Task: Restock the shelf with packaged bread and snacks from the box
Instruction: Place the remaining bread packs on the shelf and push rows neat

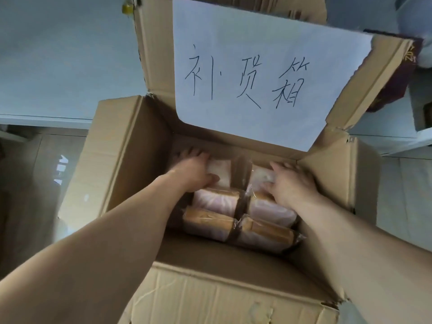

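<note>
An open cardboard box sits below me with its flaps spread. Inside lie several clear-wrapped bread packs in two rows. My left hand reaches into the far left of the box and grips the rear left bread pack, thumb on its near side. My right hand reaches into the far right and holds the rear right bread pack, fingers curled over its top. Both forearms stretch down into the box.
A white paper sheet with handwritten characters is stuck on the raised back flap. The near flap folds toward me. Pale floor lies left; a dark red item lies at the right.
</note>
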